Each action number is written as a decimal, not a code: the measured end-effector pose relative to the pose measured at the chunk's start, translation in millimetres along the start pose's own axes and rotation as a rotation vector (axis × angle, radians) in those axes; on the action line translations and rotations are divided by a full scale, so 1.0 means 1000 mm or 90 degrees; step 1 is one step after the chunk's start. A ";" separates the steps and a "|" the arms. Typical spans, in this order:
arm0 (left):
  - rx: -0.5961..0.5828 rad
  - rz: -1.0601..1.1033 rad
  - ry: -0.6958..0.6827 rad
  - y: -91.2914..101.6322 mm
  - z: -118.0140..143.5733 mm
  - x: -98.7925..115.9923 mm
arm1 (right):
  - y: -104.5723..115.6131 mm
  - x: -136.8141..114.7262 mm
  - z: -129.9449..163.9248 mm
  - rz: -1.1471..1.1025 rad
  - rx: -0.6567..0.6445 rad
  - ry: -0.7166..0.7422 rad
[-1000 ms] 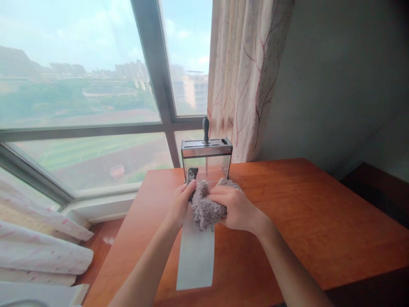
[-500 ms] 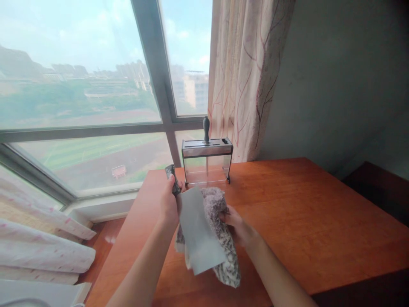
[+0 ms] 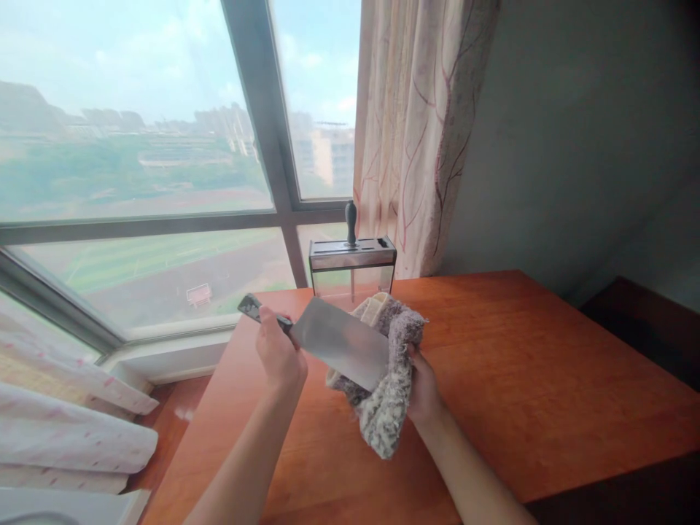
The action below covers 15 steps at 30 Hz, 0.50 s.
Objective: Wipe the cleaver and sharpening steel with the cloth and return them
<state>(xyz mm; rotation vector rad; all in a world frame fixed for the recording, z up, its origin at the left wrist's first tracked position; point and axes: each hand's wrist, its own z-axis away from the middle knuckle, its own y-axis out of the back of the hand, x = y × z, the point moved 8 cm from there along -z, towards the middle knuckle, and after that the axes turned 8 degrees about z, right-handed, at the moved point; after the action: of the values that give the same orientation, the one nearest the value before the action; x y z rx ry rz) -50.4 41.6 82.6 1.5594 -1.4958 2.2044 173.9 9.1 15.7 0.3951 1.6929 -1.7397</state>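
Cleaver point(image 3: 342, 341) lies across my view, blade running from the handle in my clenched left hand point(image 3: 278, 355) down-right onto the grey cloth point(image 3: 388, 379), which my right hand point(image 3: 422, 390) grips from behind, above the table point(image 3: 547, 379).

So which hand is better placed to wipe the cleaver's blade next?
Right. The right hand already holds the grey cloth bunched behind the cleaver blade, touching it. The left hand is closed on the handle, steadying it above the table.
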 end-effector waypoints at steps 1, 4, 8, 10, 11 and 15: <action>-0.016 -0.018 0.021 -0.003 0.007 -0.005 | -0.001 -0.001 -0.001 -0.004 0.001 -0.013; -0.084 -0.040 0.066 -0.011 0.023 -0.016 | -0.001 -0.006 -0.002 0.002 -0.001 -0.067; -0.225 -0.086 0.088 -0.022 0.032 -0.025 | 0.017 -0.031 -0.006 0.032 0.113 0.027; -0.294 -0.120 0.102 -0.027 0.032 -0.028 | 0.035 -0.046 -0.004 0.074 0.240 0.124; -0.325 -0.140 0.109 -0.029 0.032 -0.029 | 0.043 -0.053 -0.002 0.094 0.304 0.168; -0.398 -0.205 0.123 -0.031 0.030 -0.034 | 0.063 -0.058 0.003 0.136 0.429 0.208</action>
<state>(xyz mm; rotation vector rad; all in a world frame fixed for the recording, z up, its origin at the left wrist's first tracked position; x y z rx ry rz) 3.7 51.4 78.4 1.2301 -1.5346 1.4646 257.6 24.6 4.9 1.1684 1.1543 -2.1259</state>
